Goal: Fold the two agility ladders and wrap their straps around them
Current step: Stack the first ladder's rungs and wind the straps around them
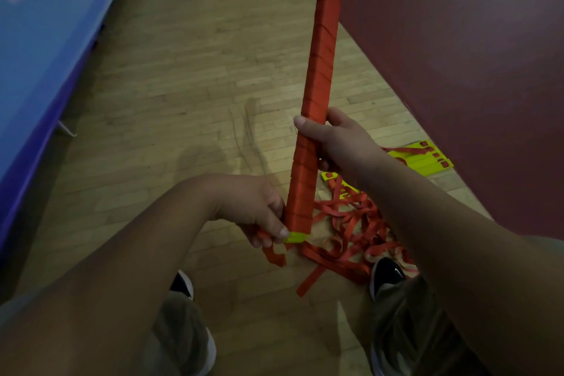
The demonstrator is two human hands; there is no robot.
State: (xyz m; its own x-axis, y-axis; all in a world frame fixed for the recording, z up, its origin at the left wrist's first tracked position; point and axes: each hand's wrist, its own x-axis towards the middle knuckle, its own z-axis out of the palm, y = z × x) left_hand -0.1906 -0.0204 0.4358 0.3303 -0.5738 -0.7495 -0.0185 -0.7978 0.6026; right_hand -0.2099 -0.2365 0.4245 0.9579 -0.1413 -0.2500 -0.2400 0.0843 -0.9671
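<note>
Agility ladder bundle (320, 70), strap-wound end to end, is held tilted above the wooden floor (183, 85). The right hand (338, 140) is curled round its lower half, and the left hand (259, 210) pinches the loose strap tail (274, 256) at the near yellow end. Risks: if that tail slips, the bottom turns likely unwind; the second ladder (424, 159) lies on the floor with its tangled straps (360, 232) against the right shoe (387, 272), so a step could snag them.

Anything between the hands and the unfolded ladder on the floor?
Only the wrapped ladder, gripped by the left hand and right hand. The floor ladder's yellow rungs lie partly under its own tangled red straps.
</note>
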